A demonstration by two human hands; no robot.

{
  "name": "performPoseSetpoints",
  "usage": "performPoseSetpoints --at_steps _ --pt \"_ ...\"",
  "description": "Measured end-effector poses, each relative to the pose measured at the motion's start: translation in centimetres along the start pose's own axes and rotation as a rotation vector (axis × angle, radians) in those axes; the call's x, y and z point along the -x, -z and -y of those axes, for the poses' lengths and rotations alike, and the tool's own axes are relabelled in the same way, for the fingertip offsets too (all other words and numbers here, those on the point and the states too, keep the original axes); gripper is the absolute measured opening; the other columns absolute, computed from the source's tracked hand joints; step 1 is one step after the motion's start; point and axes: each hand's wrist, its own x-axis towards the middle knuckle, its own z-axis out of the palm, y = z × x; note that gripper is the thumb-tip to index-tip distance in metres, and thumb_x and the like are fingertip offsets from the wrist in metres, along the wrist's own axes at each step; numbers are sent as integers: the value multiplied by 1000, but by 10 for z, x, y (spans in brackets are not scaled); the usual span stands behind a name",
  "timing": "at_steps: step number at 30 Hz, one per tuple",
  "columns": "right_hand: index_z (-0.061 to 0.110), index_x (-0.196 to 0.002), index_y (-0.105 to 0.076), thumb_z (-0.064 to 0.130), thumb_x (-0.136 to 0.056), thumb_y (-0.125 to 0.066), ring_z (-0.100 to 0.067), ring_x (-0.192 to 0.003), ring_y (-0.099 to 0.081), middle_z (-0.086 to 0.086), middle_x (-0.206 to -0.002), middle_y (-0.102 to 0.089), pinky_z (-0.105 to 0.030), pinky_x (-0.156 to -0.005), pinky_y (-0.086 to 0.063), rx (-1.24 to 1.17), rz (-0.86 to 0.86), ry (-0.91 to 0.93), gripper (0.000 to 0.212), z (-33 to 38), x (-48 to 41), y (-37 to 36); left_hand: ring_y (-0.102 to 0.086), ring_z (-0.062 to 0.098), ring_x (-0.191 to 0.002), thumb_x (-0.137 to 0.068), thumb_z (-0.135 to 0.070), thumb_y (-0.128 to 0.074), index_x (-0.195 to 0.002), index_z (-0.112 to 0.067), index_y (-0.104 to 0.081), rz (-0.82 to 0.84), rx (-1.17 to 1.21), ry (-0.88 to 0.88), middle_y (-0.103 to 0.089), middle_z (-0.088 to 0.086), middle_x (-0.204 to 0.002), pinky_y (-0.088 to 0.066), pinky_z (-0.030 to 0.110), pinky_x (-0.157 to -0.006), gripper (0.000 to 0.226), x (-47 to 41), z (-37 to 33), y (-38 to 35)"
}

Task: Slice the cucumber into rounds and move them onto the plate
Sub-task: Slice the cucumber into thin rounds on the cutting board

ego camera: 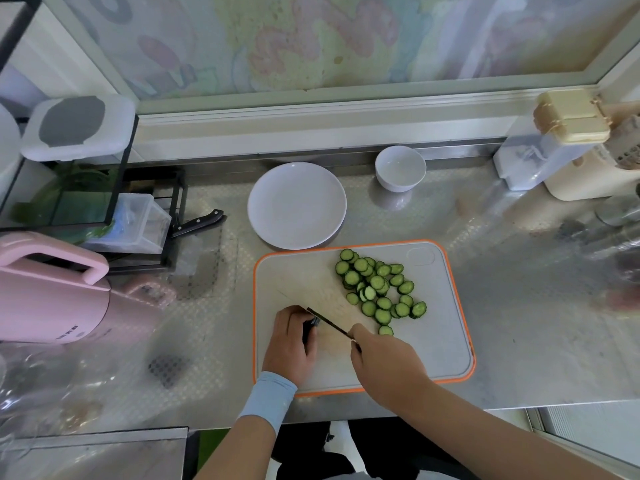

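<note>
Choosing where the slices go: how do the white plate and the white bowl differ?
The plate is wide and shallow; the bowl is narrower and deep. The plate sits just behind the cutting board; the bowl stands farther back. Both are white and empty.

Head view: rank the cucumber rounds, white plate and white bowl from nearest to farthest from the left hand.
1. cucumber rounds, on the board, right of the left hand.
2. white plate, just beyond the board.
3. white bowl, farther back, to the right.

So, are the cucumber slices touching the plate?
Apart. Head view shows the cucumber slices on the cutting board, bare board between them and the plate.
</note>
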Motion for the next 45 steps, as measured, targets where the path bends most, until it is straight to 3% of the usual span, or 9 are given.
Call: performPoseSetpoints --at_steps 8,15,21,24,29,37,41,45 --pt "23 -103 -45 28 -101 -33 -26 -60 -55 2 -63 -49 -33 -54 -43 -5 15 -9 13 0 -4 2 -51 19 -98 -85 -18 -55 -102 -7 -58 -5 -11 21 -54 7 -105 -44 20 -86 21 -1 0 -1" --pt "19 -96 -42 26 -101 -34 -23 -53 -43 0 -62 -45 -28 -45 -29 4 54 -24 12 7 -19 0 -52 17 -97 -86 -22 -53 -103 -9 -57 -6 4 79 -52 5 -107 -39 11 -82 22 0 0 1" --pt "19 -92 -38 28 -101 -34 -26 -56 -45 -1 -63 -43 -28 -45 -26 -8 88 -41 14 12 -37 -12 -54 19 -101 -84 -14 -62 -102 -10 -61 3 -9 67 -56 2 -107 -45 19 -84 19 2 0 1" --pt "19 -92 -38 28 -101 -34 -28 -58 -47 0 -63 -43 -29 -45 -28 -5 75 -38 14 12 -38 -14 -55 19 -101 -83 -13 -67 -102 -11 -66 -15 -51 59 -62 0 -107 -48 26 -83 20 4 0 2" --pt "20 -88 -37 29 -100 -35 -27 -56 -46 0 -62 -45 -30 -45 -28 -27 53 -31 16 9 -32 -12 -53 20 -100 -90 -21 -57 -102 -9 -64 -34 -20 22 -59 2 -106 -48 28 -85 19 4 -4 0" --pt "21 -90 -38 31 -101 -34 -26 -58 -50 3 -60 -46 -34 -52 -38 2 29 -22 16 -3 0 -4 -54 23 -93 -88 -20 -59 -97 -7 -60 -82 -9 18 -52 2 -103 -49 31 -81 16 5 0 -4" --pt "22 -90 -38 32 -101 -34 -25 -60 -53 3 -61 -47 -36 -56 -46 -3 32 -24 16 -4 10 -4 -53 22 -93 -86 -20 -58 -97 -8 -58 -84 -3 9 -49 -1 -103 -48 27 -78 16 5 0 -3" --pt "22 -90 -36 33 -102 -33 -25 -58 -50 3 -61 -45 -35 -56 -45 11 19 -14 16 -2 9 -3 -53 20 -94 -85 -20 -58 -97 -9 -58 -78 9 27 -49 -1 -103 -47 23 -79 16 5 0 -3"
